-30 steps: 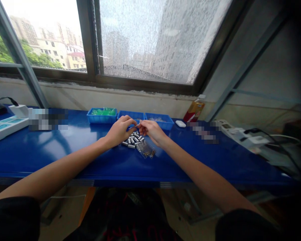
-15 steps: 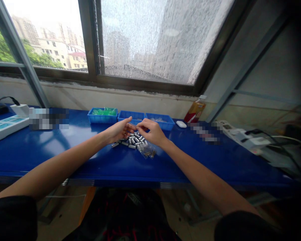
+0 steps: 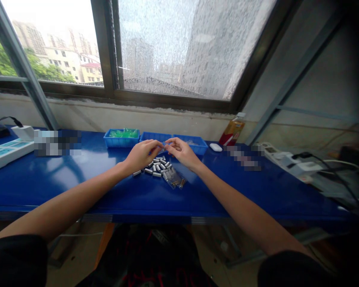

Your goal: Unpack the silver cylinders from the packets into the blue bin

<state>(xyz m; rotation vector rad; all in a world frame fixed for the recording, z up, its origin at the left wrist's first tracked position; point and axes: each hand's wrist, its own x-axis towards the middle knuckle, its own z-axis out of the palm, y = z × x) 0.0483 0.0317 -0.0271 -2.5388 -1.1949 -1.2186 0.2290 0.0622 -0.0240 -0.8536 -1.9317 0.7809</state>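
Fingers [image 3: 157, 146] of left hand [image 3: 141, 154], right hand [image 3: 184, 154] pinch small clear piece [image 3: 162, 150]; silvery cylinders [image 3: 157, 167] lie near, beside plastic bag [image 3: 174, 179].

Left-hand grip [image 3: 143, 154] and right-hand grip [image 3: 182, 153] close together above the desk [image 3: 155, 197], fingertips pinching a small object [image 3: 163, 148], too indistinct to identify. Below: loose silvery cylinders [image 3: 156, 167], clear bags [image 3: 174, 179] adjoining. Behind: three blue bins [image 3: 121, 142], leftmost containing green material [image 3: 124, 133]. Bottle [image 3: 231, 132] upright near white case [image 3: 215, 147].
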